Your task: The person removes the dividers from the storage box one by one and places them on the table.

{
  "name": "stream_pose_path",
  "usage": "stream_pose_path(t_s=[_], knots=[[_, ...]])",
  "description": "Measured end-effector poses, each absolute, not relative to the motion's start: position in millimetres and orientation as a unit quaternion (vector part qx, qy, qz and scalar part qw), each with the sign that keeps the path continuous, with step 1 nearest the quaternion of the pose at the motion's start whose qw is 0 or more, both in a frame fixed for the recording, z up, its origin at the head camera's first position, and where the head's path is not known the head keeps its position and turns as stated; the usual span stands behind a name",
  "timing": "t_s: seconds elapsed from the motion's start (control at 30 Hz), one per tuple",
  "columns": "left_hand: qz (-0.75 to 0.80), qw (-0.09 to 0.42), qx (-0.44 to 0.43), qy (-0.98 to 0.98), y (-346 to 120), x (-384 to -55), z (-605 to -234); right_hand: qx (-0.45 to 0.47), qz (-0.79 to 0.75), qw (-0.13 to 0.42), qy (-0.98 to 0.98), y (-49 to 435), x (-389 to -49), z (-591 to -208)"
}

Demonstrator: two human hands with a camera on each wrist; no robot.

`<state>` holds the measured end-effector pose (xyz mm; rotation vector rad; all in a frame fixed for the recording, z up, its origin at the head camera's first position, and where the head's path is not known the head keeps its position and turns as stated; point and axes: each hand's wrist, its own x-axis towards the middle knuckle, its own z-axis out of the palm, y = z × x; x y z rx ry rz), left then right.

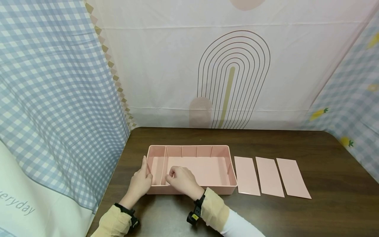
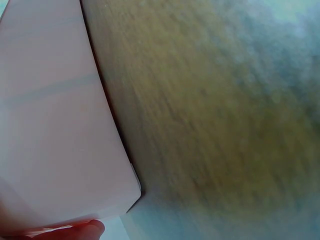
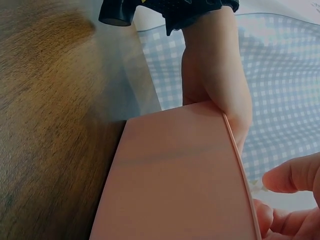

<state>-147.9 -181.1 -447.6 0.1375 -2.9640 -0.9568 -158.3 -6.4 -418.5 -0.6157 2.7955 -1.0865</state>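
A pink rectangular storage box [image 1: 191,190] lies on the table, a divider [image 1: 164,164] standing across its left part. My left hand [image 1: 138,181] holds the box's left end near the front corner. Its index finger points along the rim, the thumb lies over the wall, and a fingertip [image 2: 82,231] touches the outside of that end. Over the box, just right of the divider, is my right hand [image 1: 184,179] with loosely bent fingers. In the right wrist view a gap shows between its thumb [image 3: 292,175] and fingers; nothing is visible between them. The divider is hidden there.
Three flat pink panels, a near one [image 1: 247,176], a middle one [image 1: 269,177] and a far one [image 1: 293,178], lie in a row right of the box. The brown table [image 1: 331,164] is edged by hanging cloths at the back and sides.
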Motion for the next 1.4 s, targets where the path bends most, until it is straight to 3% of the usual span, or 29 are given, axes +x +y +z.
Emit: stream_pose_path(t_s=[1.4], knots=[[-0.314,0.010,0.041,-0.949,-181,-148,-448,-0.183,-0.327,0.058,0.925,-26,-167,-419]])
